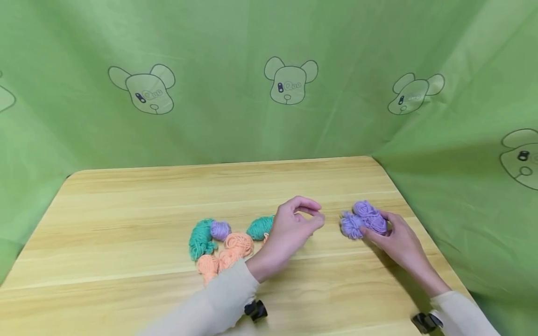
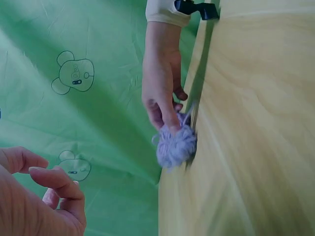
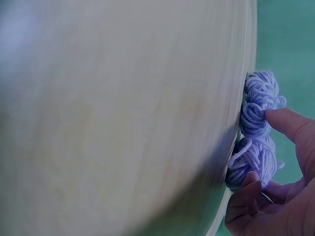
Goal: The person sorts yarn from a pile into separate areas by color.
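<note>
At the right of the table, a cluster of purple yarn bundles lies on the wood. My right hand grips the purple yarn from its right side, thumb in front and fingers behind. In the right wrist view the thumb presses one end of the purple yarn and the curled fingers touch the other. My left hand is raised to the left of this cluster, fingers loosely bent and nothing between them. Behind its wrist, a green yarn bundle is partly hidden.
Left of my left hand sit another green yarn bundle, a small purple ball and several peach yarn bundles, partly covered by my left sleeve. The wooden table is bordered by a green curtain at the back and sides.
</note>
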`<state>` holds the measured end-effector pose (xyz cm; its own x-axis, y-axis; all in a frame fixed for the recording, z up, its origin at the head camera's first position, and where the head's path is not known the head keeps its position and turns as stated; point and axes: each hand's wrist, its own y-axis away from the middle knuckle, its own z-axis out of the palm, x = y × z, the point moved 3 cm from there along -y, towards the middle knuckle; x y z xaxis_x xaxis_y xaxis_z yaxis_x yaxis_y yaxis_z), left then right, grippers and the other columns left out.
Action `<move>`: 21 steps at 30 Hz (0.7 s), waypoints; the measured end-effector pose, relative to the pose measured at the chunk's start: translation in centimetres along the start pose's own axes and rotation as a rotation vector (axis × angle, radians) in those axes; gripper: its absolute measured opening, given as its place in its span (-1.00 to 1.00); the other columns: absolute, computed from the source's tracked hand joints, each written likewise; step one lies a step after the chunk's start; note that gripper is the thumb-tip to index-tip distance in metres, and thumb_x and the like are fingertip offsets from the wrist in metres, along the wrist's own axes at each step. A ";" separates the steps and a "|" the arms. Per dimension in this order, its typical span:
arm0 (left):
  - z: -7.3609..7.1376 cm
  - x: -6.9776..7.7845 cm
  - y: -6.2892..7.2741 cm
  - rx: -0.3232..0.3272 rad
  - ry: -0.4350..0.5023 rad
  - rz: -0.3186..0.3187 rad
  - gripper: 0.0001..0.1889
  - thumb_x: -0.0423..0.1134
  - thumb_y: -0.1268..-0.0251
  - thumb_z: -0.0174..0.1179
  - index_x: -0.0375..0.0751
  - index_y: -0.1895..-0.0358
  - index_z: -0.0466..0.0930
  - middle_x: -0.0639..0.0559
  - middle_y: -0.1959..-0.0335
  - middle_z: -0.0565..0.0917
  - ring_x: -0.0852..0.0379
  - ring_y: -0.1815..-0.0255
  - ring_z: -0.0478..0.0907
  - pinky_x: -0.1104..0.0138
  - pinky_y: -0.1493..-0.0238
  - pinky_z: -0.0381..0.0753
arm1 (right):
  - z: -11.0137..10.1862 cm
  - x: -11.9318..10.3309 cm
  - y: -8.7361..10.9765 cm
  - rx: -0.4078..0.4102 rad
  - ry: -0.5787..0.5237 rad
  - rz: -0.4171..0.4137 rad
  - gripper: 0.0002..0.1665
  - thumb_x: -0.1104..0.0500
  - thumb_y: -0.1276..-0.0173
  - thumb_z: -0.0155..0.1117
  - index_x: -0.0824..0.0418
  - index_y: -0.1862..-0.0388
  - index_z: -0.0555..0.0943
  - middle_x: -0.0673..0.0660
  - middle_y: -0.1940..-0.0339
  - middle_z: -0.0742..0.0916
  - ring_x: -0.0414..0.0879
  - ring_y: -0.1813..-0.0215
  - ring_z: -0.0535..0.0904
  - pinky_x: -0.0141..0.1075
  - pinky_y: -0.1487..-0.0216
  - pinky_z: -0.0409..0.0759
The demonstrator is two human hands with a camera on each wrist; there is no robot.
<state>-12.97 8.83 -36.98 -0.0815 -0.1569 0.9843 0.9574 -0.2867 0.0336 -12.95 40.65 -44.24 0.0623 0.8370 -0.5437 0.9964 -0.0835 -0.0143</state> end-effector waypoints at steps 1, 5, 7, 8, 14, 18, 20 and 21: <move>-0.4 0.2 0.1 0.004 -0.005 0.003 -0.77 -0.40 -0.32 0.39 -0.12 0.00 0.74 0.09 0.12 0.71 0.23 0.49 0.43 0.41 0.42 0.44 | 0.0 0.0 0.0 0.001 -0.001 0.000 0.11 -0.18 -0.50 0.51 0.60 -0.58 0.28 0.54 -0.28 0.56 0.26 -0.01 0.61 -0.10 0.15 0.57; -2.1 0.7 0.5 0.024 -0.033 0.015 -0.76 -0.41 -0.31 0.39 -0.15 -0.01 0.73 0.05 0.11 0.72 0.22 0.51 0.39 0.42 0.46 0.39 | 0.0 0.2 0.1 -0.007 -0.009 0.003 0.11 -0.19 -0.50 0.50 0.59 -0.59 0.27 0.53 -0.25 0.58 0.28 -0.04 0.61 -0.08 0.13 0.58; -2.9 1.0 0.6 0.023 -0.054 0.019 -0.76 -0.41 -0.32 0.38 -0.17 -0.02 0.73 0.04 0.10 0.72 0.22 0.52 0.37 0.42 0.47 0.37 | 0.1 0.2 0.0 -0.013 -0.003 0.006 0.13 -0.20 -0.51 0.49 0.60 -0.60 0.25 0.54 -0.27 0.57 0.30 -0.06 0.61 -0.07 0.11 0.59; -3.2 1.2 0.7 0.021 -0.063 0.021 -0.76 -0.41 -0.33 0.38 -0.18 -0.03 0.73 0.03 0.09 0.72 0.22 0.53 0.36 0.43 0.48 0.38 | 0.1 0.3 0.0 -0.015 0.000 0.006 0.13 -0.21 -0.51 0.49 0.60 -0.60 0.25 0.55 -0.28 0.56 0.31 -0.07 0.61 -0.05 0.10 0.59; -5.4 1.9 0.9 0.021 -0.077 0.021 -0.73 -0.41 -0.34 0.36 -0.25 -0.07 0.71 -0.04 0.06 0.71 0.24 0.53 0.31 0.44 0.44 0.37 | 0.2 0.3 -0.1 -0.024 0.003 0.010 0.16 -0.22 -0.50 0.49 0.59 -0.62 0.22 0.57 -0.34 0.53 0.36 -0.12 0.59 0.14 0.00 0.61; -7.4 2.3 1.2 0.035 -0.094 0.013 -0.73 -0.39 -0.36 0.33 -0.21 -0.10 0.72 -0.06 -0.01 0.71 0.19 0.48 0.34 0.41 0.38 0.39 | 0.2 0.3 -0.1 -0.028 -0.004 0.017 0.17 -0.23 -0.51 0.48 0.58 -0.63 0.21 0.58 -0.34 0.53 0.39 -0.14 0.59 0.21 -0.04 0.60; -8.6 2.4 1.4 0.051 -0.114 0.012 -0.73 -0.37 -0.39 0.34 -0.18 -0.11 0.72 -0.06 -0.04 0.70 0.18 0.46 0.34 0.39 0.37 0.39 | 0.1 0.2 -0.1 -0.027 0.000 0.021 0.16 -0.23 -0.52 0.47 0.59 -0.62 0.21 0.58 -0.34 0.53 0.38 -0.14 0.58 0.18 -0.02 0.60; -9.2 2.5 1.5 0.060 -0.119 0.005 -0.73 -0.37 -0.39 0.34 -0.17 -0.12 0.72 -0.06 -0.04 0.70 0.18 0.46 0.34 0.39 0.38 0.39 | 0.1 0.2 -0.1 -0.026 0.001 0.022 0.15 -0.22 -0.52 0.47 0.59 -0.62 0.21 0.58 -0.35 0.53 0.38 -0.13 0.59 0.14 0.00 0.60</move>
<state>-14.23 -0.68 -36.06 -0.0466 -0.0443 0.9979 0.9728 -0.2289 0.0353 -13.00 40.80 -44.40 0.0843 0.8359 -0.5424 0.9959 -0.0878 0.0195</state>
